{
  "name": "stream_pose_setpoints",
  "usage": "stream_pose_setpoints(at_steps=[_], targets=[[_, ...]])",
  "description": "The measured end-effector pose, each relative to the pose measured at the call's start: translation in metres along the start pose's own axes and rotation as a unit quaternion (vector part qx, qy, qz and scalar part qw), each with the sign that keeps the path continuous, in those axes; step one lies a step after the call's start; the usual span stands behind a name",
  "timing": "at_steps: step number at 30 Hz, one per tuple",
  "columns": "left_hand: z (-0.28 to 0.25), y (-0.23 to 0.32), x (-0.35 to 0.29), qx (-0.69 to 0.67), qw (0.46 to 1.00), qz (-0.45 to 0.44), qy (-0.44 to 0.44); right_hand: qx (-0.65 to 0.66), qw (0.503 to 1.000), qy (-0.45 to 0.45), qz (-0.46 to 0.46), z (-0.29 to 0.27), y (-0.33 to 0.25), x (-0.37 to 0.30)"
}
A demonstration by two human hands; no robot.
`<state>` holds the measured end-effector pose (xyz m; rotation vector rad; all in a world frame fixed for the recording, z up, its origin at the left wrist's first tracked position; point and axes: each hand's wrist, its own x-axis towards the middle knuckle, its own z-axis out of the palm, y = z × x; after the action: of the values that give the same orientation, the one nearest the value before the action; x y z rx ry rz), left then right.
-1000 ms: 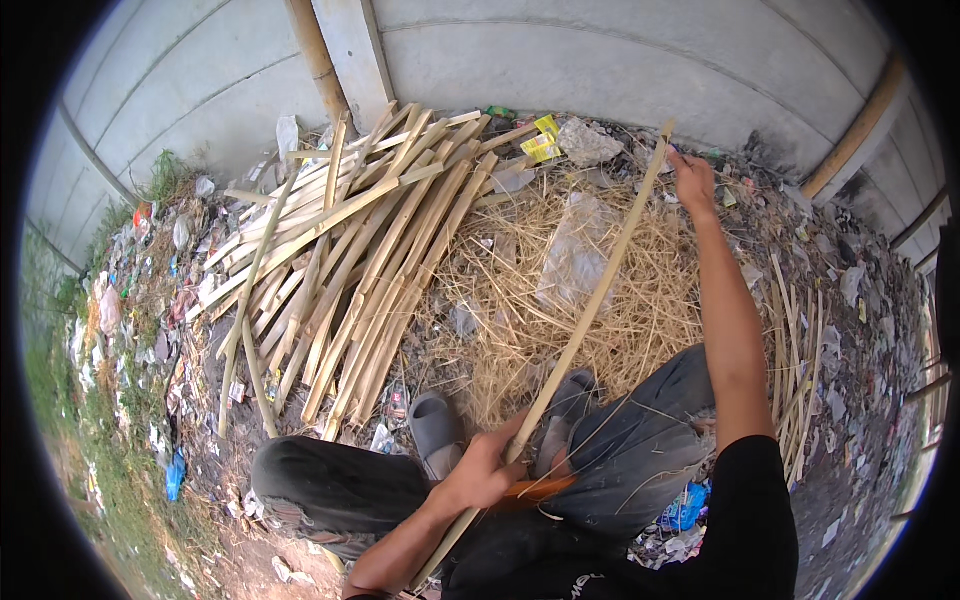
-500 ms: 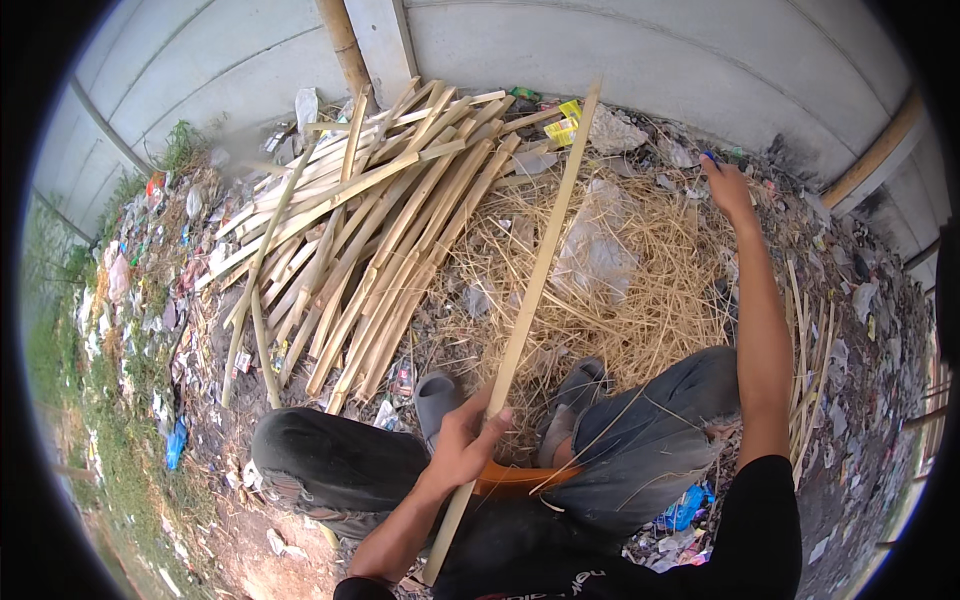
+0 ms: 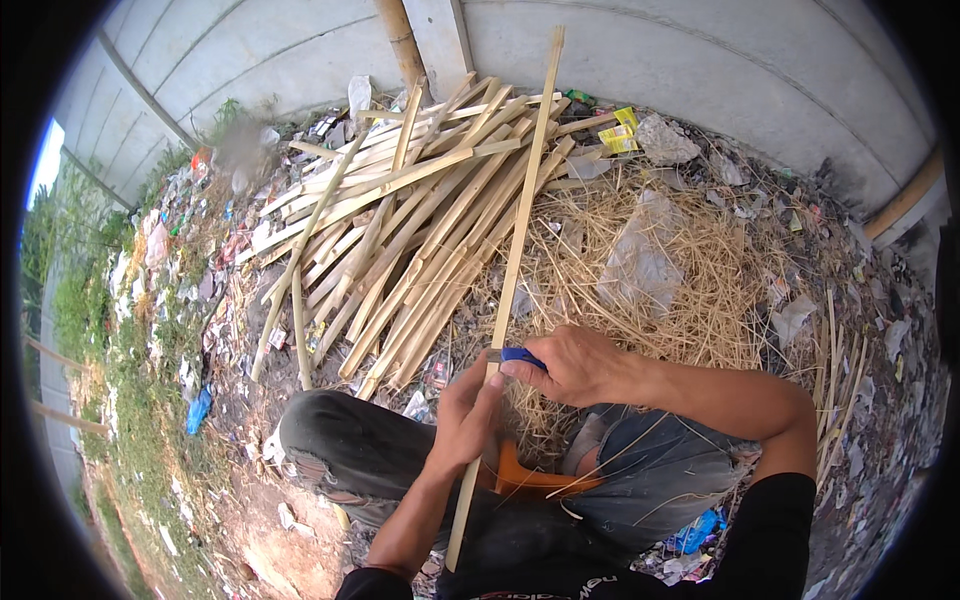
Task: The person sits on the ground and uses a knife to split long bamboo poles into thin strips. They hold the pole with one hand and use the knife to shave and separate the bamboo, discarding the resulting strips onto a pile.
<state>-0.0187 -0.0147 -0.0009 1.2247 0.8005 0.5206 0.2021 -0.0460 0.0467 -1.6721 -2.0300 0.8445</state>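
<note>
- Strip (image 3: pixel 523 220) slants between the knees (image 3: pixel 330 430); I see the left hand (image 3: pixel 466 410) gripping it.
- Right hand (image 3: pixel 572 365) grasps a blue-handled blade (image 3: pixel 522 355) against it.
- Straw (image 3: pixel 700 320) gives room rightward; stick pile (image 3: pixel 455 260) edges left.

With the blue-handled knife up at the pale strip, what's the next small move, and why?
I'd probably ease the blue-handled knife along the pale strip toward its far end: the left hand grips the strip, the right hand has the knife across it close to the left thumb, and a long stretch lies beyond.
</note>
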Motion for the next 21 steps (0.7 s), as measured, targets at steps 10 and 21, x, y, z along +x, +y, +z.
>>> stream_pose_setpoints(at_steps=[10, 21], targets=[[0.002, -0.008, -0.008, 0.054, 0.998, 0.010, -0.038, -0.018, 0.987, 0.155, 0.027, -0.054, 0.066, 0.027], [-0.007, -0.018, -0.016, 0.091, 0.995, 0.025, -0.036, -0.064, 0.984, 0.160, 0.034, -0.045, 0.065, 0.024]])
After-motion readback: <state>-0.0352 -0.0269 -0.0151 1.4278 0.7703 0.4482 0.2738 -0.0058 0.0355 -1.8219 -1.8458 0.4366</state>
